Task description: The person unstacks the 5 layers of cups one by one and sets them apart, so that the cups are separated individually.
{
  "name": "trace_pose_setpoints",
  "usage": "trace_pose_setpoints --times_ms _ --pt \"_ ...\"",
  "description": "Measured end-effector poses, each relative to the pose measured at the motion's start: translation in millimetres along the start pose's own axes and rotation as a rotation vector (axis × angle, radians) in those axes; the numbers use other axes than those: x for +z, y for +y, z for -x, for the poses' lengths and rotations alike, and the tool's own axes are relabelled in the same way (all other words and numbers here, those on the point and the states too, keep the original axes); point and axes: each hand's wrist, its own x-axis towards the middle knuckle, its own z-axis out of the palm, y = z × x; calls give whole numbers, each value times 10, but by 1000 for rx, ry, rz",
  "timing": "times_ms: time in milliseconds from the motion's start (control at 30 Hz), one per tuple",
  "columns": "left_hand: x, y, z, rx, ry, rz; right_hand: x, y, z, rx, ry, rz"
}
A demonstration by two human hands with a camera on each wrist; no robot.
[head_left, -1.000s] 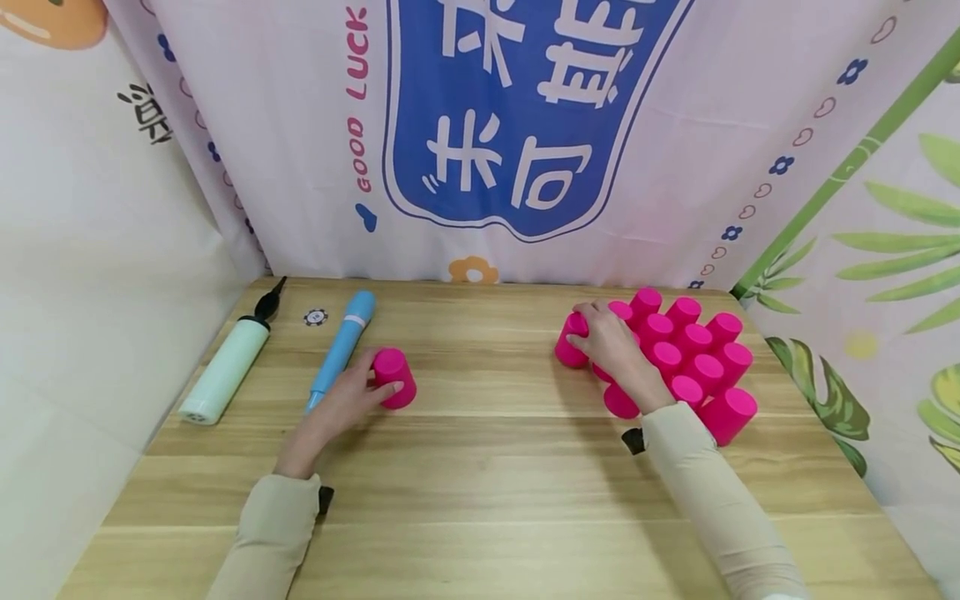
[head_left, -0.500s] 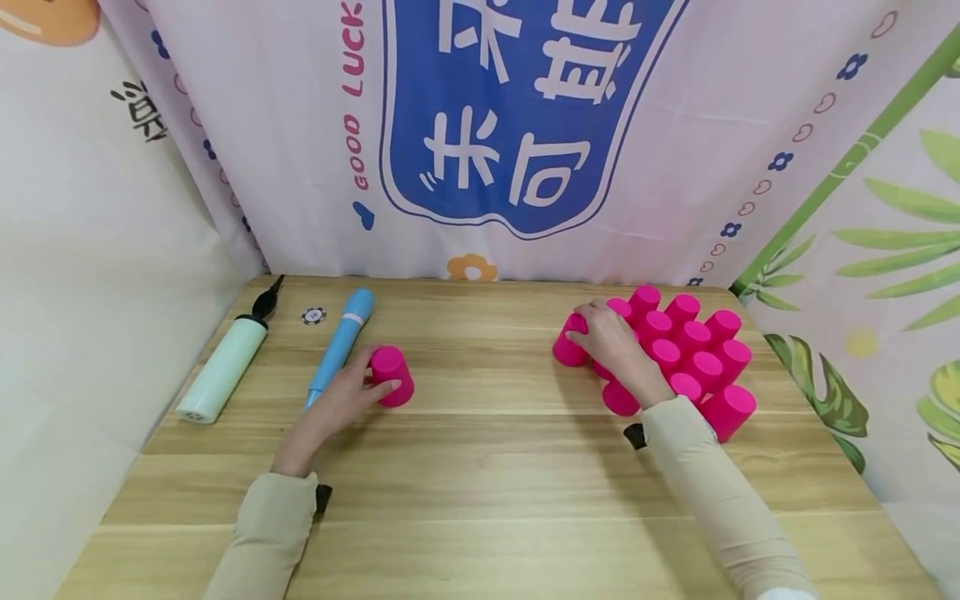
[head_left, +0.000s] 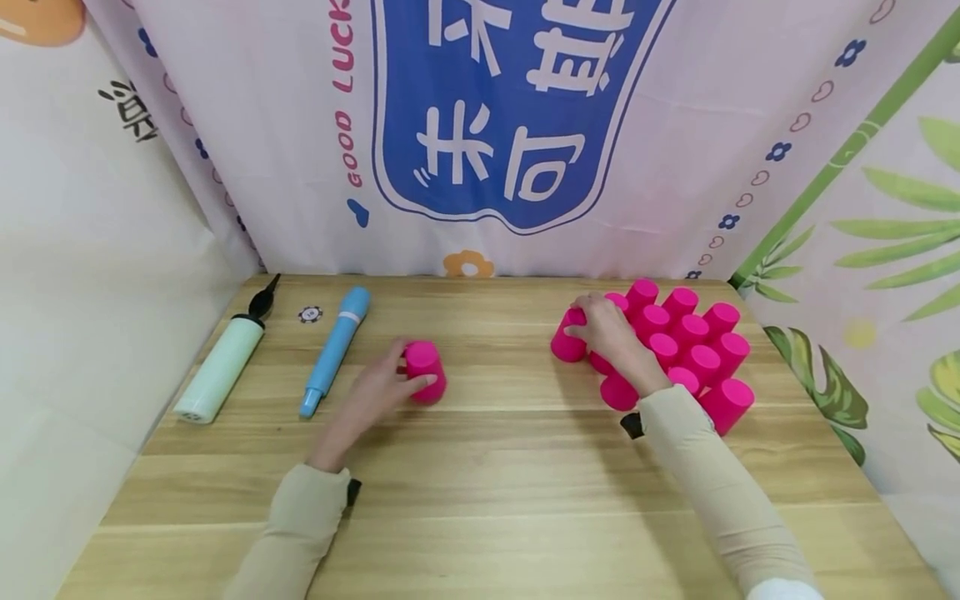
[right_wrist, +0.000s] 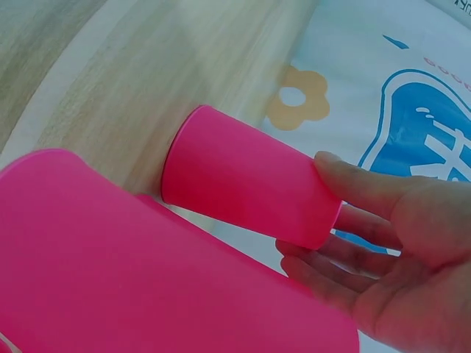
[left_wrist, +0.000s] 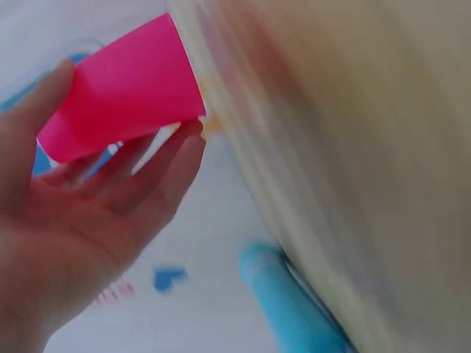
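In the head view my left hand (head_left: 371, 392) grips a pink cup (head_left: 425, 372), bottom up, left of the table's middle. The left wrist view shows the thumb on one side of this cup (left_wrist: 136, 92) and the fingers on the other. At the right, my right hand (head_left: 611, 329) pinches another upside-down pink cup (head_left: 567, 337) at the left edge of a group of pink cups (head_left: 691, 329). That pinched cup (right_wrist: 250, 176) has its rim on the table in the right wrist view, thumb and fingers near its base. My right hand partly hides the cups behind it.
On the left of the wooden table (head_left: 480, 517) lie a pale green hand pump (head_left: 222, 367) with a black nozzle and a blue stick-like tube (head_left: 335, 350). A small round chip (head_left: 310, 314) lies between them, farther back. A printed curtain (head_left: 300, 167) hangs behind the table.
My left hand has moved to the right with its cup, away from the blue tube, whose near end now shows. My right hand has stayed at its cup. The head view has shifted slightly.
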Motion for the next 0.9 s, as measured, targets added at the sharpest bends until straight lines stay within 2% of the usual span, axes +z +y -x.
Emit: trace_pose_setpoints --times_ms 133,267,367,467,600,900 --pt "249 340 -162 -6 0 42 2 -1 7 -2 21 -11" --pt "523 651 -314 57 -16 27 -1 -10 26 -18 41 -24" --pt "718 821 -407 125 -55 27 4 -3 26 -36 52 -24" --pt "896 954 -494 194 -93 54 11 18 19 -49 70 -23" --pt "1088 1077 -583 260 -111 67 31 35 9 -40 75 -25" --pt "1342 1244 -688 310 -160 78 50 79 -6 -57 105 -15"
